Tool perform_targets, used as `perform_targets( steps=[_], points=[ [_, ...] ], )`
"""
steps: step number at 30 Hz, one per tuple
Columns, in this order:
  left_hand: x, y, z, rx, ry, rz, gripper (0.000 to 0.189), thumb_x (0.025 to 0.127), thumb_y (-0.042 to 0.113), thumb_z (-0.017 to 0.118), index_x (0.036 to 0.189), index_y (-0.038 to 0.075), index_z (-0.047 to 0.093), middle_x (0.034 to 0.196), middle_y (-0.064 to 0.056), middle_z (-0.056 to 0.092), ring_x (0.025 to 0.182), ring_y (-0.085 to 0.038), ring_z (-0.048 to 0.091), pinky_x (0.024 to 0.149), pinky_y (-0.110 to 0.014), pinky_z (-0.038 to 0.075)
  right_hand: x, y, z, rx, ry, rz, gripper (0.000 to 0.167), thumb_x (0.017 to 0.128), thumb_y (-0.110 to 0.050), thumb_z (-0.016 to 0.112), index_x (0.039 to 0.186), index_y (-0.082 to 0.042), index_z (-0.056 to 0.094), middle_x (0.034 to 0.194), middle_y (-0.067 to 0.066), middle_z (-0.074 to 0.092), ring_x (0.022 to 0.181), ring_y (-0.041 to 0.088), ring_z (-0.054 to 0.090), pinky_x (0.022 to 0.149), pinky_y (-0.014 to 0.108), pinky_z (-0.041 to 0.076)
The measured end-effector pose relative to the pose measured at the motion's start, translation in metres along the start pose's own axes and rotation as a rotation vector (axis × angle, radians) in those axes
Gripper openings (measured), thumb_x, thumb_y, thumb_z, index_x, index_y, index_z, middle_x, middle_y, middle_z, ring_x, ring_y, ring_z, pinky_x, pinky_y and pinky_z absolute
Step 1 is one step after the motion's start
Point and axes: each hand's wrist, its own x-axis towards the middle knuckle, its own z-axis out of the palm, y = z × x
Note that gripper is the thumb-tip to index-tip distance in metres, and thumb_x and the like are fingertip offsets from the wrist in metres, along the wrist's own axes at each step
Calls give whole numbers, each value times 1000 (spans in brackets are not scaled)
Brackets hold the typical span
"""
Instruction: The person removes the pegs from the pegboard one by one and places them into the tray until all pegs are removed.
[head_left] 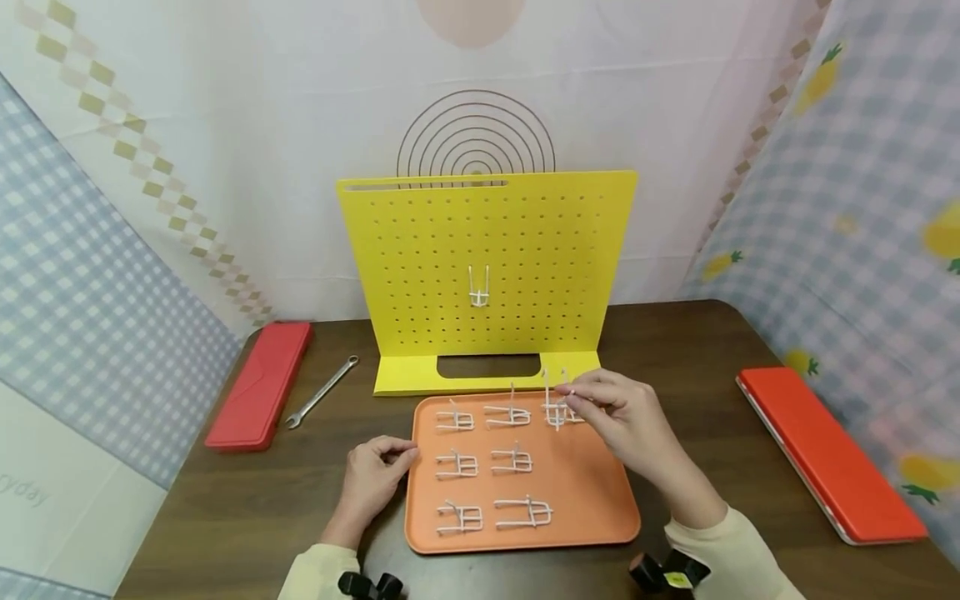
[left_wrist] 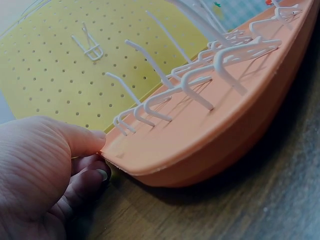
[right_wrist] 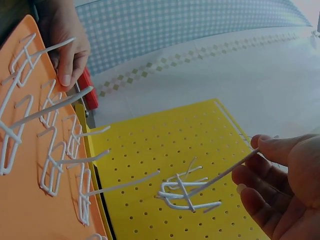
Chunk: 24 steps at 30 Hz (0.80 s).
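Note:
My right hand [head_left: 626,421] pinches a white wire pegboard hook [right_wrist: 185,196] by the end of its long prong, between thumb and fingertips. That hook hangs over the upper right of an orange tray [head_left: 588,512]. At the tray's left rim, my left hand [head_left: 375,477] grips the edge, thumb on top and fingers below in the left wrist view. Several more white hooks [head_left: 513,460] lie in rows on the tray, prongs upward. Behind it stands a yellow pegboard [head_left: 420,221], with one white hook [head_left: 478,297] mounted near its middle.
A red case [head_left: 260,387] and a silver combination wrench [head_left: 322,392] lie on the table to the left. At the right lies an orange-red case [head_left: 832,454]. Patterned cloth hangs behind and at both sides. The pegboard's yellow foot [head_left: 405,375] borders the tray's far edge.

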Motion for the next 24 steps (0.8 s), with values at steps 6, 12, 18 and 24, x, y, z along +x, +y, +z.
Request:
perform_targets(
  steps=[6, 12, 18, 24],
  points=[
    [0, 0, -1, 14, 18, 36, 5, 82, 14, 77, 87, 13, 77, 81, 3, 69, 65, -7, 59, 57, -22, 49, 1, 2, -7, -27, -6, 26, 16, 90, -6, 66, 102, -11, 75, 98, -1, 71, 74, 6, 65, 59, 23, 52],
    [0, 1, -2, 30, 16, 39, 5, 83, 15, 77, 87, 13, 77, 82, 2, 69, 66, -6, 59, 58, -22, 48, 1, 5, -13, -162, -23, 65, 15, 90, -9, 67, 102, -12, 75, 99, -2, 72, 76, 5, 65, 61, 25, 53],
    [1, 0, -1, 31, 8, 24, 7, 83, 17, 77, 88, 12, 77, 83, 1, 70, 67, -8, 60, 59, -22, 49, 1, 10, -18, -279, -139, 90, 15, 89, -9, 69, 102, -12, 75, 93, -5, 71, 73, 3, 63, 60, 24, 51],
    [1, 0, -1, 34, 0, 18, 8, 83, 17, 77, 89, 11, 77, 84, 0, 70, 67, -8, 60, 59, -22, 49, 1, 15, -18, -365, -317, 155, 13, 90, -10, 68, 99, -14, 75, 90, -5, 71, 70, 0, 59, 59, 22, 49]
  ],
)
